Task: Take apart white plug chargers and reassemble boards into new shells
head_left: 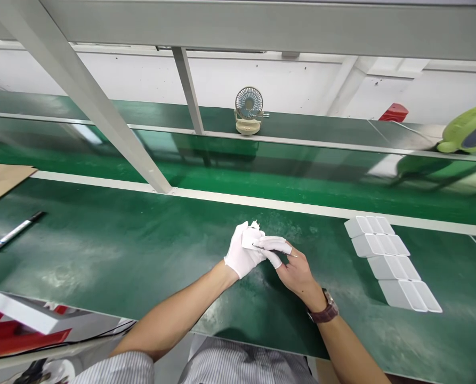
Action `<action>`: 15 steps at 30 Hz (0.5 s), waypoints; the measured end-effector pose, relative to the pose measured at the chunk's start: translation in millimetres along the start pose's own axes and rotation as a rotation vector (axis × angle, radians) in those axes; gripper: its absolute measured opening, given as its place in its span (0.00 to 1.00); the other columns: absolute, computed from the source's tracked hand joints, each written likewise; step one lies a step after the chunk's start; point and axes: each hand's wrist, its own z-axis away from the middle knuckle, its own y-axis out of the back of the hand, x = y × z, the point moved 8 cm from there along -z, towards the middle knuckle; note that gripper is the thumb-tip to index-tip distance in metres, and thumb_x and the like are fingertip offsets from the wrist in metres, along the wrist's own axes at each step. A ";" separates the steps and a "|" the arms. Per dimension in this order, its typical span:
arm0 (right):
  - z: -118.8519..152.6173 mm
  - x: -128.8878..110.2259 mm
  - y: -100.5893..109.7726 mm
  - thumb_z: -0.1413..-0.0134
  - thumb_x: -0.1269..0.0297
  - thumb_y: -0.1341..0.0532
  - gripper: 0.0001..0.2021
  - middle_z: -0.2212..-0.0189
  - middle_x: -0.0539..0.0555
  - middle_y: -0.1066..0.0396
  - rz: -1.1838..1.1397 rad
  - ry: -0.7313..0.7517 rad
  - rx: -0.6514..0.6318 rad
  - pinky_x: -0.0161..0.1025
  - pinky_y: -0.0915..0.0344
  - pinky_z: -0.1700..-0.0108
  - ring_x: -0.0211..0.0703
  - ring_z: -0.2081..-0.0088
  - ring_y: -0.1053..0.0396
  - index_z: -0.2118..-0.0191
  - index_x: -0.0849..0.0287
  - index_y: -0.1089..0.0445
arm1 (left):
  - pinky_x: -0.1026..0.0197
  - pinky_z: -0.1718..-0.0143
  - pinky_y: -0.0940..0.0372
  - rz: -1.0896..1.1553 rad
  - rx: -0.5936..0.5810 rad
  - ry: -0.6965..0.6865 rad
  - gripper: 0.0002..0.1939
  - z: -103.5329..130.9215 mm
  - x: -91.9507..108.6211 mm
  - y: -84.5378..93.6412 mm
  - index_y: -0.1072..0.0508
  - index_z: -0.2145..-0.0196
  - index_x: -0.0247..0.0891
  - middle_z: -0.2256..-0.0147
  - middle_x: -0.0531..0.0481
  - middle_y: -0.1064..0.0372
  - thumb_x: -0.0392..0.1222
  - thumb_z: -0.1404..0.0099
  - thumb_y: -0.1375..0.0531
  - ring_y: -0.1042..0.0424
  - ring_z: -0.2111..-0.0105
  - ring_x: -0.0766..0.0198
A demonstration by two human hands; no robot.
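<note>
Left hand (242, 256), gloved and curled, clamps a small white part (249, 238) at frame centre; my right hand (292, 266) pinches a thin tool (257, 246), tip at the part.

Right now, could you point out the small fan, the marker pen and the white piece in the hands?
Small fan (249, 103): head view, middle of its round grille.
Marker pen (16, 231): head view, middle of its pale barrel.
White piece (249, 239): head view, on its smooth face.
</note>
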 end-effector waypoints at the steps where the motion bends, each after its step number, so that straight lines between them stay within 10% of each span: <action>1: -0.1 -0.6 0.1 0.37 0.72 0.39 0.15 0.51 0.56 0.25 0.000 0.004 0.003 0.51 0.29 0.45 0.50 0.46 0.29 0.47 0.50 0.28 | 0.57 0.70 0.31 0.001 -0.007 0.003 0.15 -0.1 -0.4 -0.6 0.28 0.66 0.33 0.72 0.42 0.25 0.50 0.33 0.44 0.23 0.70 0.53; 15: -3.4 2.8 -3.3 0.36 0.71 0.41 0.12 0.52 0.56 0.24 0.114 -0.085 -0.087 0.47 0.28 0.46 0.50 0.48 0.27 0.50 0.51 0.27 | 0.58 0.69 0.35 -0.050 0.030 -0.066 0.15 -1.7 -3.4 5.1 0.31 0.75 0.36 0.78 0.47 0.29 0.47 0.34 0.43 0.27 0.74 0.57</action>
